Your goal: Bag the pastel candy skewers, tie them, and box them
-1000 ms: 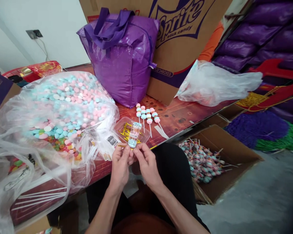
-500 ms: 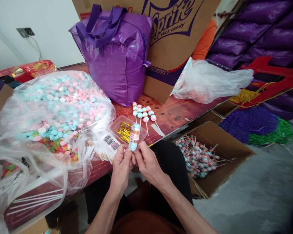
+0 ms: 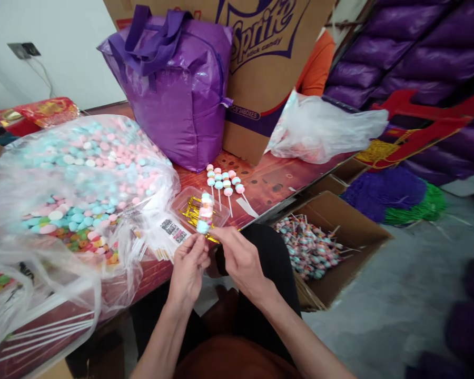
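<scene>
My left hand [image 3: 189, 266] is closed, thumb and fingers pinching the lower end of a candy skewer [image 3: 205, 213] in a clear wrapper, held upright. Its pink, white and light blue candies show above the fingers. At the base of the wrapper, my right hand [image 3: 240, 258] has its fingers pinched together on a gold twist tie [image 3: 212, 238], partly hidden by the fingers. Just behind the skewer stands a clear plastic box [image 3: 177, 199] of gold twist ties. Several unwrapped candy skewers [image 3: 223, 181] lie on the table beyond it.
Left on the table [image 3: 268, 181] is a large clear bag of candies [image 3: 90, 158], beside printed wrappers [image 3: 171, 229] and white sticks [image 3: 47, 334]. A purple bag [image 3: 177, 95] stands behind. Below the table edge, a carton [image 3: 363, 221] holds many wrapped skewers.
The view has shifted, so things sit further left. My right fingers have moved from alongside the wrapper to its base, and my left hand has come lower on the skewer.
</scene>
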`<state>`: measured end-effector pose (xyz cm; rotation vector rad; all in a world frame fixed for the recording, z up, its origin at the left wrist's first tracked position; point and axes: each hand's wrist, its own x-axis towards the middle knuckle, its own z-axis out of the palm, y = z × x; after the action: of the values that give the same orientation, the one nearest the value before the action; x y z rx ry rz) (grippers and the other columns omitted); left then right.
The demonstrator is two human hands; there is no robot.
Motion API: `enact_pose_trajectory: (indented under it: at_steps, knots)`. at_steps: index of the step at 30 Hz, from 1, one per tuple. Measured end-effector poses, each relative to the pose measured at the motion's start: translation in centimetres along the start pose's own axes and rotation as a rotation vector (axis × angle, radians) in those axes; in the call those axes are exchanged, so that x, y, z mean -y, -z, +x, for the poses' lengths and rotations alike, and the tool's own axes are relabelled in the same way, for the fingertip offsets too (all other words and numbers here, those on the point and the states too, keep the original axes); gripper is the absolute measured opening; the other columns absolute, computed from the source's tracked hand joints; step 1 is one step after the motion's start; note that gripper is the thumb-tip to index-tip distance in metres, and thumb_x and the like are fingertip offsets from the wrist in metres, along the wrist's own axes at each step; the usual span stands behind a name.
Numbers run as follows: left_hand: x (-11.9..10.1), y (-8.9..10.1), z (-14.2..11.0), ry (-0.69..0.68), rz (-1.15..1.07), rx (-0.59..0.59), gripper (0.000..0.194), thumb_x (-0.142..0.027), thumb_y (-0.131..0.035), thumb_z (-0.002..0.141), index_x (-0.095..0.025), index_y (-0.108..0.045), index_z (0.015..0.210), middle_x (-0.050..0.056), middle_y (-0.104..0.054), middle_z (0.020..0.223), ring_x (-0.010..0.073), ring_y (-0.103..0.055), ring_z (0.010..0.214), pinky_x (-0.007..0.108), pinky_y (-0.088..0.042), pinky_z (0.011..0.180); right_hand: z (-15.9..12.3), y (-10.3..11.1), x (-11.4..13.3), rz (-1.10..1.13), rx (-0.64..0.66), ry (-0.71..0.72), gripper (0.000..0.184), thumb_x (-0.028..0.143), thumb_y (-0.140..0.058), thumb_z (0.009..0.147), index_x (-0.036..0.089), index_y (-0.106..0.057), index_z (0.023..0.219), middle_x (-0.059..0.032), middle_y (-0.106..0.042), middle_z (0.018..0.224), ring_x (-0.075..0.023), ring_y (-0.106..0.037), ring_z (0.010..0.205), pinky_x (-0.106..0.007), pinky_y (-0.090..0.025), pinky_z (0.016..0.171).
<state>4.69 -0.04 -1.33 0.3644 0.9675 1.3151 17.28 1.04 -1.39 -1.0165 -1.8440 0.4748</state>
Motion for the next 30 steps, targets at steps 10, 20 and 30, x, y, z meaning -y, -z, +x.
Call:
enact_pose_trajectory:
  at_steps: [10, 20, 30]
  knots:
    - [1.3, -3.4, -0.7, 0.076, -0.063, 0.030, 0.034, -0.031, -0.093, 0.058, -0.018, -0.070, 0.080, -0.003, -0.063, 0.071, 0.0051, -0.054, 0.059, 0.014, -0.043, 0.052, 0.1, 2.3, -0.7, -0.282, -0.171, 0.211, 0.020, 0.011, -0.048, 0.097, 0.016, -0.066, 0.089, -0.0088, -0.069, 0.082, -0.0189, -0.059, 0.075, -0.033, -0.048, 0.070]
    - [1.7, -5.8, -0.5, -0.142, 0.352, 0.384, 0.040, -0.057, -0.068, 0.082, -0.018, -0.077, 0.084, 0.010, -0.064, 0.113, 0.0228, -0.056, 0.114, 0.030, -0.047, 0.095, -1.6, 7.3, 1.2, 0.101, -0.318, -0.326, 0.018, 0.016, -0.050, 0.096, 0.019, -0.055, 0.079, 0.0012, -0.053, 0.076, -0.0127, -0.052, 0.071, -0.026, -0.042, 0.067]
    - [5.4, -9.5, -0.9, 0.045, 0.556, 0.453, 0.036, -0.048, -0.071, 0.081, -0.015, -0.077, 0.094, 0.006, -0.070, 0.082, 0.0187, -0.062, 0.079, 0.031, -0.051, 0.077, -4.8, 10.4, 1.8, 0.385, -0.388, -0.585, 0.022, 0.027, -0.053, 0.096, 0.018, -0.066, 0.081, -0.0009, -0.063, 0.075, -0.0119, -0.053, 0.065, -0.025, -0.043, 0.063]
